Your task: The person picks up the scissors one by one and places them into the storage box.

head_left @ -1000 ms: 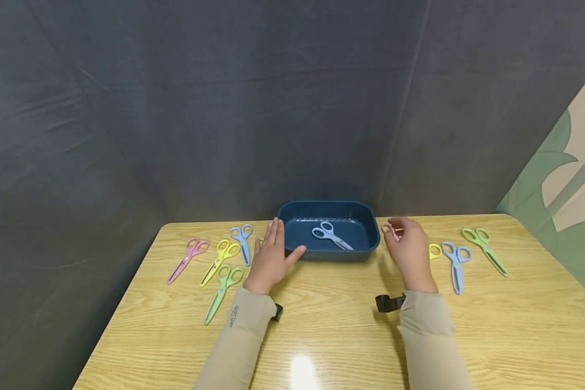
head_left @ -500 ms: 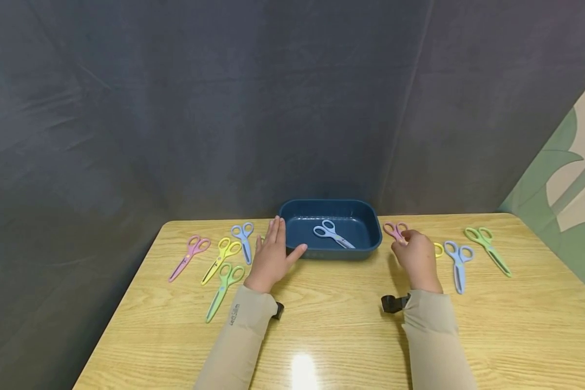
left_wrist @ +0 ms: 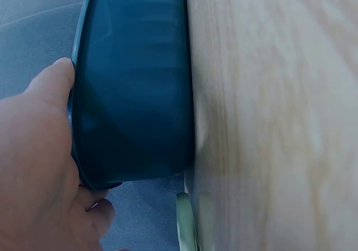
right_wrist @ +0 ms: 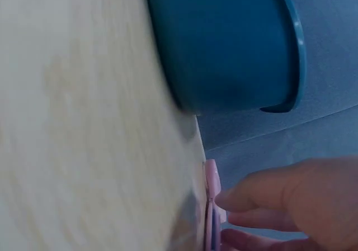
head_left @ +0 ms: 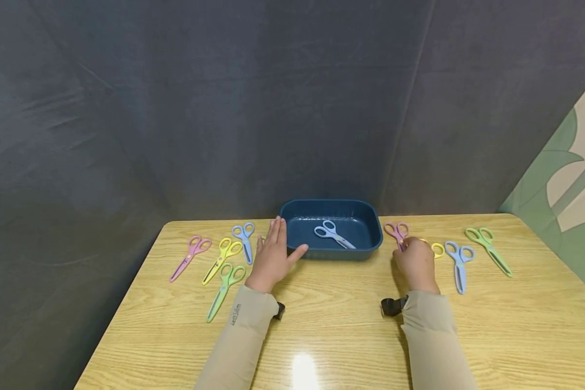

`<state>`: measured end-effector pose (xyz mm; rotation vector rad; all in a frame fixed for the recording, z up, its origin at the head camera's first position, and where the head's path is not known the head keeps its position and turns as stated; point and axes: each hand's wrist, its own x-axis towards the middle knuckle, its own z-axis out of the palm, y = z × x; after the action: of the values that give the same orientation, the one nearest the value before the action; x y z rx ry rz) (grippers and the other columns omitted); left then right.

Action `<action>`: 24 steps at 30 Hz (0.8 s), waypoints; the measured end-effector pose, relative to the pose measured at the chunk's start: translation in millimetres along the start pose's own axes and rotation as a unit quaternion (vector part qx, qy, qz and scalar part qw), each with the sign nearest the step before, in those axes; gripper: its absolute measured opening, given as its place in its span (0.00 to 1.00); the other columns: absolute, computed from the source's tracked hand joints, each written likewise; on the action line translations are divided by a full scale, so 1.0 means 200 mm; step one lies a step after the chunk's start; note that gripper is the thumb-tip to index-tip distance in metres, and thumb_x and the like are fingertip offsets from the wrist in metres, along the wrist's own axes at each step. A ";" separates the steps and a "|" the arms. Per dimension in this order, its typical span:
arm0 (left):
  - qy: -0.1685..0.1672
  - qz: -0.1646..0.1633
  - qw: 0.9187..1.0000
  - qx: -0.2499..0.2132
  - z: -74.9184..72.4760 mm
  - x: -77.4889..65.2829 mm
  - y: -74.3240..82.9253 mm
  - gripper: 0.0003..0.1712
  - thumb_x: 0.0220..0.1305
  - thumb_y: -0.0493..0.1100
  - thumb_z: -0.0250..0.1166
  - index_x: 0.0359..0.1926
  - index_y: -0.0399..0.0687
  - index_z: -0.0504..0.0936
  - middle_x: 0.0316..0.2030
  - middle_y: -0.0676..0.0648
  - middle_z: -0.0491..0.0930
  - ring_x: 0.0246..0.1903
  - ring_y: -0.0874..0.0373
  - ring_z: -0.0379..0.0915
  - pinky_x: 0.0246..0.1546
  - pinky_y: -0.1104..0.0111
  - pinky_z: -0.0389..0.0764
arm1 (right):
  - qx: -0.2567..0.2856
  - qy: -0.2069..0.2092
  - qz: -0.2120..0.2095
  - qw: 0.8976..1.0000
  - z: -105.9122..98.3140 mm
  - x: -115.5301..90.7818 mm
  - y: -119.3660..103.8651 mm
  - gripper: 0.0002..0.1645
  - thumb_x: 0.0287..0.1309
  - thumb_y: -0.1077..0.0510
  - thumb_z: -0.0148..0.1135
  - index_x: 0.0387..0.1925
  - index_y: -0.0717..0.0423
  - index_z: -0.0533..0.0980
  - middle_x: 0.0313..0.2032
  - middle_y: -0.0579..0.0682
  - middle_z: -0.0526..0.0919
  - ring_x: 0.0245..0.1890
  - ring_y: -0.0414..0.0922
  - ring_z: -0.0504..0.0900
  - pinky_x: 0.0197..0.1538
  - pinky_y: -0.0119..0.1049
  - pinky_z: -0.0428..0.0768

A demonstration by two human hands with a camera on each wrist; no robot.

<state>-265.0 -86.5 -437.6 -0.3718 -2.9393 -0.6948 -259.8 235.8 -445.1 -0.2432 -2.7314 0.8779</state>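
Observation:
A dark blue rectangular bin (head_left: 341,253) stands at the back middle of the table, with blue scissors (head_left: 332,234) lying inside. My left hand (head_left: 272,260) rests against its left front corner, fingers straight along the left side and thumb at the front rim. In the left wrist view the thumb touches the bin (left_wrist: 134,83) at its edge. To the right of the bin, my right hand (head_left: 416,264) pinches pink scissors (head_left: 396,232) near the pivot, thumb and fingers bent at them. The right wrist view shows these pink scissors (right_wrist: 211,175) edge-on, low at the tabletop.
Left of the bin lie pink (head_left: 190,257), yellow (head_left: 221,260), blue (head_left: 244,241) and green scissors (head_left: 225,290). Beyond my right hand are yellow scissors (head_left: 437,250), partly hidden, blue scissors (head_left: 460,265) and green scissors (head_left: 489,250). A dark curtain (head_left: 273,108) hangs behind the table.
My right hand has slid down from the pink scissors' handles to around their pivot, leaving both finger loops uncovered. The left hand stays at the bin.

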 end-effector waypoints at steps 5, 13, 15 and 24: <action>0.002 0.001 1.000 -0.002 0.00 0.00 0.00 0.54 0.73 0.68 0.53 0.80 0.36 0.45 0.80 0.38 0.42 0.79 0.44 0.37 0.73 0.38 0.46 | 0.000 0.019 -0.007 1.000 0.01 0.00 0.02 0.03 0.47 0.69 0.58 0.22 0.67 0.74 0.20 0.58 0.74 0.26 0.60 0.74 0.36 0.57 0.73; -0.001 -0.001 1.000 0.002 0.00 0.00 0.00 0.54 0.72 0.69 0.53 0.80 0.37 0.44 0.80 0.38 0.41 0.79 0.45 0.36 0.73 0.38 0.45 | 0.010 0.033 -0.001 0.999 0.02 -0.01 0.03 0.06 0.47 0.71 0.57 0.27 0.73 0.78 0.24 0.64 0.78 0.31 0.66 0.77 0.39 0.59 0.74; 0.000 -0.001 1.000 0.002 0.00 0.00 0.00 0.54 0.72 0.69 0.53 0.80 0.36 0.45 0.80 0.38 0.42 0.79 0.45 0.36 0.72 0.38 0.46 | 0.017 0.032 0.001 0.999 0.02 -0.01 0.03 0.09 0.48 0.71 0.57 0.31 0.75 0.80 0.26 0.66 0.79 0.33 0.67 0.78 0.41 0.59 0.74; 0.004 0.003 1.000 0.000 0.01 0.00 -0.01 0.53 0.73 0.68 0.53 0.80 0.36 0.45 0.80 0.37 0.42 0.79 0.43 0.37 0.72 0.37 0.48 | 0.033 0.019 0.014 0.999 0.03 0.00 0.05 0.15 0.49 0.70 0.62 0.39 0.79 0.81 0.33 0.71 0.84 0.37 0.68 0.81 0.45 0.59 0.77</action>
<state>-266.4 -87.8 -440.1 -0.3772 -2.9295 -0.6940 -260.4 240.6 -455.1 -0.2836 -2.6636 0.9602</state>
